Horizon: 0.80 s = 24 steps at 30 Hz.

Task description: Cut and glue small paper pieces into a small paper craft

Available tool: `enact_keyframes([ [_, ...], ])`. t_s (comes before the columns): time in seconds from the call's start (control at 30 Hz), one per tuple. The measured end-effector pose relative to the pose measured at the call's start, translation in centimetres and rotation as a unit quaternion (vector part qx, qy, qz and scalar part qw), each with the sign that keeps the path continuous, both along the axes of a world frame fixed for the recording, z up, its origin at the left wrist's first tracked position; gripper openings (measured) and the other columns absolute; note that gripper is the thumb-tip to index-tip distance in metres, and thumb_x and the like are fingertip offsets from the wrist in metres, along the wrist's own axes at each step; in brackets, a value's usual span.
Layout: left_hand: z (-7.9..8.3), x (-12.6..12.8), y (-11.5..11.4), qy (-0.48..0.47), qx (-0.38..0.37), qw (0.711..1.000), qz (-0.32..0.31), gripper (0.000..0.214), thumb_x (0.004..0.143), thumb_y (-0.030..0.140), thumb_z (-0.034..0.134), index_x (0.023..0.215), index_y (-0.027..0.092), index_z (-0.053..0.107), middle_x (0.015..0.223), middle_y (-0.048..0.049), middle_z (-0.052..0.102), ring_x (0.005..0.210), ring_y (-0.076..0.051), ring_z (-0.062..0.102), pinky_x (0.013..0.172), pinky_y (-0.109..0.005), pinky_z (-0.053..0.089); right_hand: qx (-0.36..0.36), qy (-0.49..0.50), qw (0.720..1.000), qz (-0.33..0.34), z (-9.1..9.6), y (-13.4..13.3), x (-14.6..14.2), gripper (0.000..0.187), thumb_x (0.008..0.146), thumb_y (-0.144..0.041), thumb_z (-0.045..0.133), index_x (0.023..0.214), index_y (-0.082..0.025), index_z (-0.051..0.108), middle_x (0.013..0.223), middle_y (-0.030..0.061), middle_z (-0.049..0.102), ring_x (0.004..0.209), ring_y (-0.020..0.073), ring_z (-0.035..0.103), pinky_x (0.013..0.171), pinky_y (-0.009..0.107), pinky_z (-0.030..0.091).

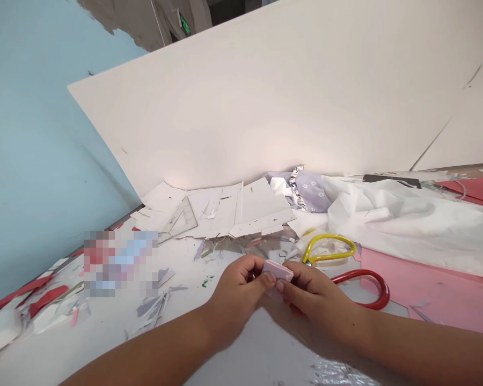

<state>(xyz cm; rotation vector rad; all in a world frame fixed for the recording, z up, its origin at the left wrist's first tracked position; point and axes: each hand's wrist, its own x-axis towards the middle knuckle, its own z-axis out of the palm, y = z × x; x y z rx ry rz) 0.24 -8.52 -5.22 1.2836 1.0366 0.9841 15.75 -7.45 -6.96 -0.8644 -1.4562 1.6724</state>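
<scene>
A small folded piece of pale pink paper (277, 269) is pinched between both of my hands above the table. My left hand (241, 284) grips its left end, thumb in front. At its right end, my right hand (312, 289) holds it between thumb and fingers. Part of the paper is hidden behind the fingertips. Just behind and right of my right hand lie scissors with one yellow handle (333, 244) and one red handle (380, 289); their blades are mostly hidden.
Cut cardboard pieces (261, 206) and a clear set square (185, 219) lie against the white board (265, 107). Paper scraps (155, 308) litter the left side. A pink sheet (438, 289) and a white plastic bag (418, 225) are at right. Lilac flowered fabric (312, 190) sits behind.
</scene>
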Motion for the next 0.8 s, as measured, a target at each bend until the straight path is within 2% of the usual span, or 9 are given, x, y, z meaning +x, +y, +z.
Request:
enact_keyframes([
  [0.13,0.0,-0.1,0.1,-0.034,-0.021,0.999,-0.015,0.019,0.074,0.032,0.062,0.076,0.014,0.056,0.070,-0.0028,0.058,0.066,-0.014,0.053,0.064,-0.029,0.039,0.000,-0.008,1.000,-0.009,-0.2,-0.1,0.0,0.034,0.076,-0.045,0.058,0.065,-0.017,0.041,0.054,-0.0064,0.035,0.050,0.0067,0.029,0.047,0.022,0.021],
  [0.3,-0.5,-0.2,0.1,-0.046,-0.043,0.998,-0.008,0.018,0.074,0.029,0.062,0.072,0.015,0.051,0.065,0.0011,0.051,0.061,-0.010,0.046,0.061,-0.026,0.036,-0.054,0.077,0.996,0.011,0.1,-0.7,-0.6,0.032,0.073,-0.044,0.060,0.065,-0.019,0.040,0.056,-0.0067,0.031,0.050,0.0074,0.028,0.047,0.022,0.024],
  [0.37,-0.5,-0.2,0.0,-0.047,-0.049,0.998,-0.020,0.015,0.076,0.028,0.060,0.075,0.016,0.052,0.066,0.0013,0.050,0.061,-0.010,0.045,0.059,-0.025,0.035,-0.053,0.075,0.996,0.011,0.2,-0.7,-0.7,0.032,0.073,-0.044,0.058,0.066,-0.020,0.040,0.056,-0.0062,0.032,0.051,0.0081,0.030,0.047,0.022,0.026],
  [0.43,-0.3,-0.1,-0.1,-0.033,-0.041,0.998,-0.032,0.011,0.078,0.027,0.057,0.080,0.017,0.053,0.068,0.0015,0.050,0.062,-0.010,0.045,0.059,-0.024,0.035,-0.017,0.031,0.999,0.008,0.1,-0.6,-0.4,0.030,0.076,-0.044,0.055,0.066,-0.019,0.041,0.058,-0.0051,0.034,0.052,0.0089,0.031,0.048,0.022,0.027],
  [0.5,-0.2,-0.2,-0.1,0.012,0.000,0.999,-0.032,0.011,0.079,0.029,0.055,0.080,0.017,0.053,0.068,0.0016,0.048,0.063,-0.011,0.044,0.060,-0.025,0.035,0.053,-0.041,0.998,0.003,-0.1,-0.3,0.0,0.027,0.079,-0.041,0.051,0.065,-0.018,0.043,0.059,-0.0037,0.037,0.054,0.0096,0.033,0.049,0.023,0.028],
  [0.6,-0.1,-0.4,-0.3,0.094,0.076,0.993,-0.021,0.016,0.079,0.033,0.055,0.074,0.017,0.053,0.069,0.0006,0.049,0.065,-0.012,0.045,0.061,-0.025,0.036,0.148,-0.139,0.979,0.007,-0.4,0.0,0.6,0.023,0.080,-0.033,0.049,0.064,-0.017,0.044,0.059,-0.0028,0.040,0.055,0.0101,0.035,0.049,0.023,0.029],
  [0.8,0.3,-0.4,-0.5,0.122,0.174,0.977,-0.012,0.021,0.082,0.036,0.052,0.071,0.018,0.054,0.075,-0.0014,0.051,0.073,-0.015,0.047,0.069,-0.027,0.036,0.186,-0.186,0.965,-0.001,-0.3,-0.1,0.6,0.019,0.081,-0.030,0.049,0.067,-0.019,0.043,0.060,-0.0041,0.039,0.055,0.0097,0.035,0.048,0.022,0.027],
])
